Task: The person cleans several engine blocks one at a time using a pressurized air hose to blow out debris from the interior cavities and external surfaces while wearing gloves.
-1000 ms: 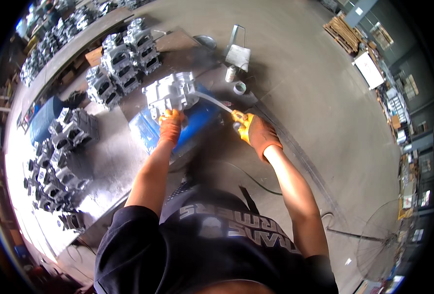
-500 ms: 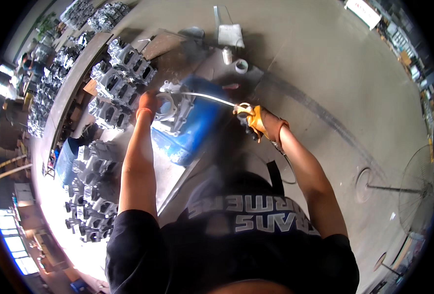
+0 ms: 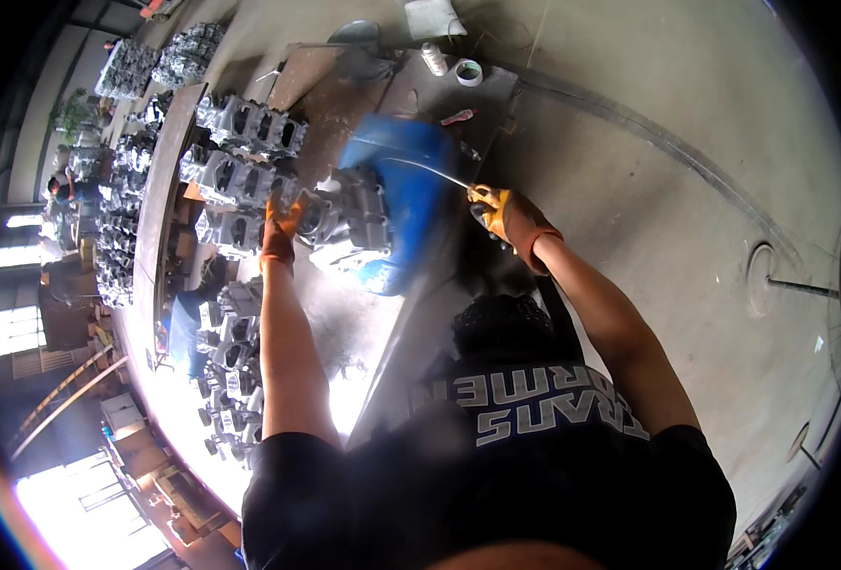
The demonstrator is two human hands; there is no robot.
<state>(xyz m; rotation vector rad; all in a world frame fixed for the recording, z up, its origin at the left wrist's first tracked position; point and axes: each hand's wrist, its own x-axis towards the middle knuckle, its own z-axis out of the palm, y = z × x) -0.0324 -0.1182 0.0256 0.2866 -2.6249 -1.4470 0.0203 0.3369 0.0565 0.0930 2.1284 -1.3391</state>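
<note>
A grey metal casting (image 3: 362,211) with round openings rests on a blue pad (image 3: 419,190) at the table. My left hand (image 3: 281,233), in an orange work glove, grips the casting's left side, its fingers partly hidden against the metal. To the right, my right hand (image 3: 516,223), in a yellow-orange glove, is closed around the handle of an air blow gun. Its long thin curved metal tube (image 3: 435,171) reaches left over the blue pad, the tip near the casting's upper part. The gun's body is mostly covered by the glove.
Similar castings (image 3: 235,180) stand in rows on the left, with more (image 3: 230,366) nearer me. A white bottle (image 3: 434,59), a tape roll (image 3: 469,72) and a red-handled tool (image 3: 458,117) lie on the far table. A round floor-stand base (image 3: 761,271) stands at right.
The view has shifted, so the surroundings appear displaced. The casting has turned and now shows a different side, and my left hand's fingers have spread on it. My right hand still holds the blow gun.
</note>
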